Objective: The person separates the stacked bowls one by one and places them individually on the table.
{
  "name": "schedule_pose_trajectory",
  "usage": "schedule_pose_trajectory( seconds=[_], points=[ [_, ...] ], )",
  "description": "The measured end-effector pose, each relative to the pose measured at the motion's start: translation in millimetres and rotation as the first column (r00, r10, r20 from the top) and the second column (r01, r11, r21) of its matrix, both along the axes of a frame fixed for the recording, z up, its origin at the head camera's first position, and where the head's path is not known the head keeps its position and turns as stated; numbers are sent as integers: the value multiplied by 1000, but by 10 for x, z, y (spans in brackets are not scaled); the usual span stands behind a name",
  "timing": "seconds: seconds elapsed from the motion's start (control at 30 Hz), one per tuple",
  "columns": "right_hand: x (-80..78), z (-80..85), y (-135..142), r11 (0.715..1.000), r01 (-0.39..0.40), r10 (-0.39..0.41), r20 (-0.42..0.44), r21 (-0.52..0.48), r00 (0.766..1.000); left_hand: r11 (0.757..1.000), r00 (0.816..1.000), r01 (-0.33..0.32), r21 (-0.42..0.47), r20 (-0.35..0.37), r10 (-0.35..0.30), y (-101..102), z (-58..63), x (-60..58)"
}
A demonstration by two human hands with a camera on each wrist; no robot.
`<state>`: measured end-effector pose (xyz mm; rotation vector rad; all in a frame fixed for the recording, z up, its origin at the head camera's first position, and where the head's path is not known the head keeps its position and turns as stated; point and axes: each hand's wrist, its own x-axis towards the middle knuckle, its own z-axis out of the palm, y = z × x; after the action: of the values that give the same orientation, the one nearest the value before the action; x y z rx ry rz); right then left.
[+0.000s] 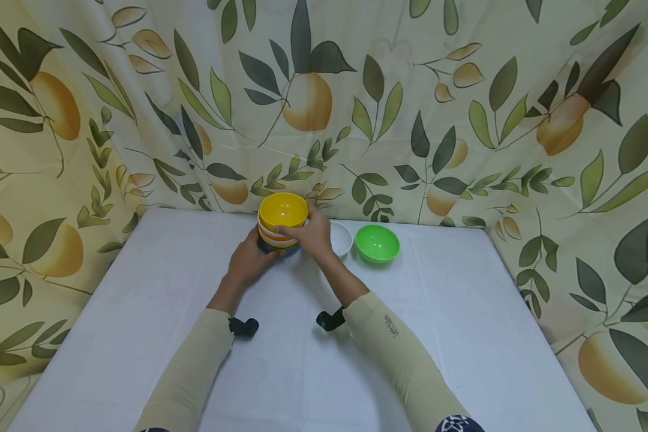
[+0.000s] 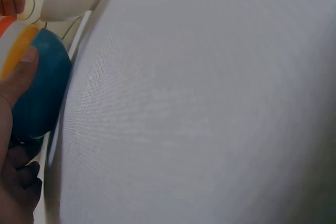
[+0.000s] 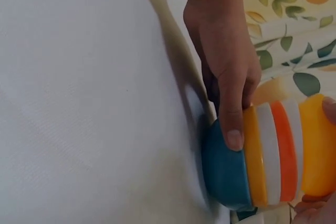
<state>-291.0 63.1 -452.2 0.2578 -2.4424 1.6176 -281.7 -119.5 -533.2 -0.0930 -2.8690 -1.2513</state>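
Observation:
A stack of nested bowls stands near the back edge of the table. At its bottom is a teal bowl (image 3: 223,174), with yellow, white, orange and white rims layered above. The top one is a yellow bowl (image 1: 283,209), its mouth facing up. My left hand (image 1: 248,259) grips the teal bowl from the left, thumb against its side just under the rims. On the other side, my right hand (image 1: 314,233) holds the top yellow bowl, with the thumb over its front. The right fingers are partly hidden behind the stack.
To the right of the stack sits a white bowl (image 1: 343,241), partly hidden by my right hand. Beside it is a green bowl (image 1: 378,245). A white cloth covers the table (image 1: 281,372), and a leaf-and-fruit patterned curtain (image 1: 378,168) hangs behind its back edge.

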Motion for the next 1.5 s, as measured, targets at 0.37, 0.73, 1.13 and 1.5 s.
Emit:
schedule_pose_trajectory(
  seconds=[0.37,0.73,1.13,1.5],
  points=[
    [90,139,77,997,70,-70,-18,-20,997,1000,1000,-3,-6,3,3,-16,-7,-20],
    [177,160,172,991,122,-122,8,-56,992,1000,1000,10,-4,-9,-10,-34,-22,-41],
    [338,173,311,987,103,-111,-57,-126,992,999,1000,17,-38,-24,-18,-35,5,-11],
    [441,120,556,977,114,-128,-69,-182,989,999,1000,6,-52,-25,-7,-21,-16,-35]
  ],
)
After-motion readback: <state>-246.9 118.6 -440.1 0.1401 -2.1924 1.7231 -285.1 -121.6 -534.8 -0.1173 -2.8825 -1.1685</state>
